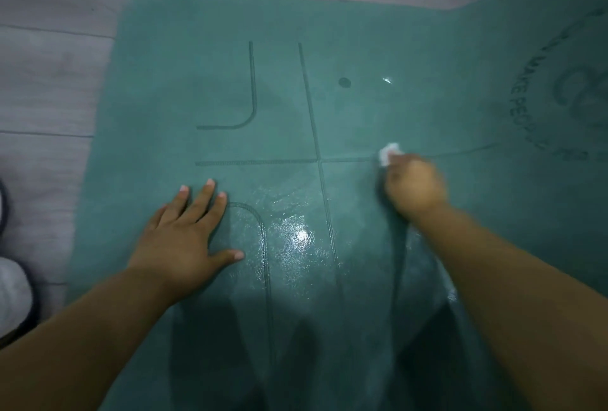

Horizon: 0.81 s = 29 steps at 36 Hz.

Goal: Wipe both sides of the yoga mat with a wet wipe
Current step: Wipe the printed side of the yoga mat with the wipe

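**Wet wipe on the green mat, one hand bracing**

The wooden floor [49, 88] of pale grey planks runs along the far and left sides of the yoga mat [184, 58]. The yoga mat itself is teal green and fills most of the view, lying flat on the floor with its rounded far-left corner showing; toward the far right its surface appears to rise or fold, though how is hard to tell. Dark alignment lines are printed on the mat: a long centre line crossed by a horizontal line, curved corner marks and a small dot. A circular logo with lettering sits near the mat's right edge, partly cut off. The near-centre part of the mat is glossy and reflects a bright patch of light.

Off the mat's left edge, on the floor, lies a white and dark object [11, 289], only partly in view and not identifiable.

The left hand [184, 233] lies flat on the mat left of the centre line, fingers straight and spread, palm down, holding nothing. The right hand [414, 187], blurred, is curled around a wet wipe [388, 153] and presses it on the mat right of the centre line, at the horizontal line. The white wipe is bunched, poking out beyond the fingers.
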Each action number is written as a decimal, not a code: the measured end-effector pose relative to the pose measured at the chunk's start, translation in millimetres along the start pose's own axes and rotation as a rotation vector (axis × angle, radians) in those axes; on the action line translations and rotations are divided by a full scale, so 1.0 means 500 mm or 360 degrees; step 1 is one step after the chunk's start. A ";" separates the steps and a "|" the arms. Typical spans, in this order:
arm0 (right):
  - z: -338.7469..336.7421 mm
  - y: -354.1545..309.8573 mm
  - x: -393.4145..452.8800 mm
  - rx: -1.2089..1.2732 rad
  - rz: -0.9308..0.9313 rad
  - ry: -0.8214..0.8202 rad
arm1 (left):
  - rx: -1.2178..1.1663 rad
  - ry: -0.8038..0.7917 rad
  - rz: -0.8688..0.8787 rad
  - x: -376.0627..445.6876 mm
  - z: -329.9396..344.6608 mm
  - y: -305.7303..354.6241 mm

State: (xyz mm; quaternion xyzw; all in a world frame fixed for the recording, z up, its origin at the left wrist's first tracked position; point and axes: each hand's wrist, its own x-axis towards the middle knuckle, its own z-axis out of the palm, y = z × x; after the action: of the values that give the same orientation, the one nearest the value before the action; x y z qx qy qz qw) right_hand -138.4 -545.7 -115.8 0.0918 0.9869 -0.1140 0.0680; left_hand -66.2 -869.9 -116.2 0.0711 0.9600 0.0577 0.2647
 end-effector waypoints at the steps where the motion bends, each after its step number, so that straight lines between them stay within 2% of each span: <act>1: -0.009 0.032 0.011 -0.0010 0.0264 0.0055 | -0.0016 0.0002 -0.0010 0.003 0.002 0.002; 2: -0.011 0.048 0.015 -0.0043 0.0441 0.0094 | -0.0026 0.0002 -0.0018 0.005 0.005 0.004; 4: 0.012 0.029 0.001 -0.0005 0.0550 0.0135 | -0.0050 0.0006 -0.0027 0.007 0.008 0.008; 6: 0.049 -0.036 -0.027 0.0080 0.0369 0.0156 | -0.0073 0.0006 -0.0038 0.007 0.011 0.010; 8: 0.078 -0.131 -0.077 0.0087 -0.0120 0.0061 | -0.0092 0.0000 -0.0056 0.006 0.013 0.015; 11: 0.101 -0.224 -0.165 0.0071 -0.1057 -0.0234 | -0.0137 0.0031 -0.0082 0.001 0.018 0.026; 12: 0.096 -0.224 -0.180 0.0102 -0.1233 -0.0301 | -0.0156 0.0046 -0.0088 -0.002 0.021 0.029; 13: 0.088 -0.203 -0.181 0.0130 -0.1281 -0.0279 | -0.0174 0.0057 -0.0092 -0.006 0.025 0.031; 15: 0.072 -0.137 -0.142 0.0058 -0.1055 -0.0103 | -0.0205 0.0076 -0.0101 -0.014 0.034 0.033; 16: 0.061 -0.097 -0.113 -0.0014 -0.0817 0.0019 | -0.0213 0.0091 -0.0102 -0.016 0.037 0.034; 19: 0.013 0.023 -0.046 -0.0029 0.0132 0.0077 | -0.0207 0.0129 -0.0104 -0.017 0.043 0.035; 20: 0.005 0.041 -0.042 -0.0014 0.0373 0.0142 | -0.0198 0.0133 -0.0109 -0.016 0.044 0.037; 22: 0.014 0.028 -0.054 0.0003 0.0639 0.0137 | -0.0188 0.0127 -0.0120 -0.013 0.042 0.040; 24: 0.054 -0.036 -0.086 0.0049 0.0548 0.0169 | -0.0177 0.0112 -0.0123 -0.010 0.042 0.040; 26: 0.101 -0.118 -0.135 0.0126 0.0088 0.0269 | -0.0172 0.0099 -0.0122 -0.008 0.042 0.039; 29: 0.128 -0.196 -0.208 0.0097 -0.0666 0.0069 | -0.0179 0.0101 -0.0122 -0.008 0.044 0.037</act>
State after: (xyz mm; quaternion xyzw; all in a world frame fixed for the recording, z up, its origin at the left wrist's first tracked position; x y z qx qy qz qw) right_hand -49.3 -672.0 -140.6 -0.1106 0.9818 -0.1535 0.0187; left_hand -49.4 -850.7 -130.1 0.0176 0.9651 0.1036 0.2397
